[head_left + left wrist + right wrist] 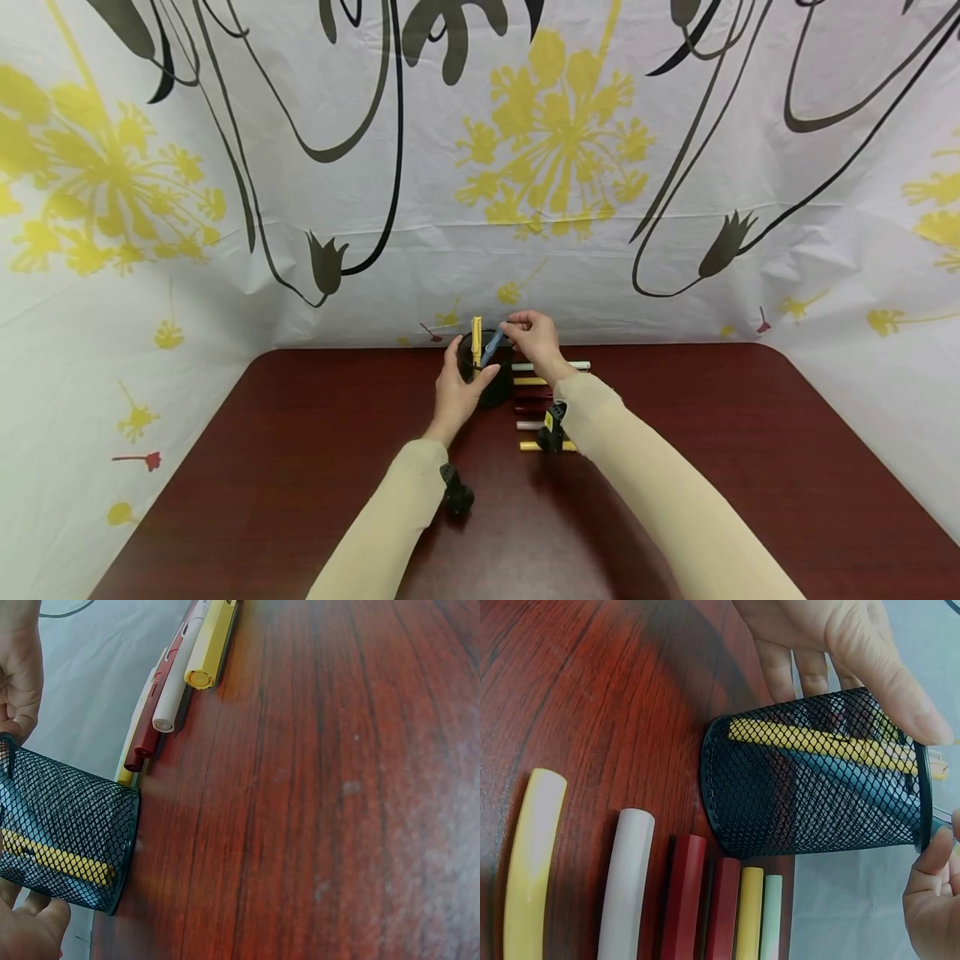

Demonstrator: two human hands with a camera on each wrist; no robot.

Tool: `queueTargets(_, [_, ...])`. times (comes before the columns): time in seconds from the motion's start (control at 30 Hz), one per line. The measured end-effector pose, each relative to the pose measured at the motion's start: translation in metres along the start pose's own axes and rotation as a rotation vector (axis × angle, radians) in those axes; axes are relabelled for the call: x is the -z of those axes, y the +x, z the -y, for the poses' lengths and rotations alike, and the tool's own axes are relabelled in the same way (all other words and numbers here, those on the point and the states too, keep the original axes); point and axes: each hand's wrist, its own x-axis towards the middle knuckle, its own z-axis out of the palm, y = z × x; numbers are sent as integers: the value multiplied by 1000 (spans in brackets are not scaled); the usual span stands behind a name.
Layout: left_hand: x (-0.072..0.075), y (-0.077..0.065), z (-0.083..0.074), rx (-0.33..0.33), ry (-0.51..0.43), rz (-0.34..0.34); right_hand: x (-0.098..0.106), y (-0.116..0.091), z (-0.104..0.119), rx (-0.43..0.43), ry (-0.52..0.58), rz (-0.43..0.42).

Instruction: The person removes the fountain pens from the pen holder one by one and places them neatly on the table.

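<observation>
A black mesh pen holder [497, 392] stands upright near the table's back edge. My left hand [454, 395] grips it from the left, thumb on the near side by the rim, fingers round the far side. Thumb and fingertips of my right hand [536, 340] pinch the top of a blue pen [491, 347]. The pen leans inside the holder, its lower part showing through the mesh in the right wrist view. A yellow pen [476, 337] also stands in the holder, tip end down out of direct sight behind the mesh [757, 802].
To the holder's right lies a row of several pens: a yellow one [534, 870] nearest me, a white one [626, 885], two dark red ones [682, 900], another yellow [750, 915] and a pale green one [771, 919]. A patterned cloth [420, 183] hangs behind the table [315, 467].
</observation>
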Motion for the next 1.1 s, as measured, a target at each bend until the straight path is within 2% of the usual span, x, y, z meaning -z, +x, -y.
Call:
queueTargets(0.77, [-1, -1, 2, -18, 3, -4, 3, -5, -1, 20, -57, 21])
queueTargets(1.1, [0, -2, 1, -4, 12, 0, 5, -7, 0, 64, -58, -24])
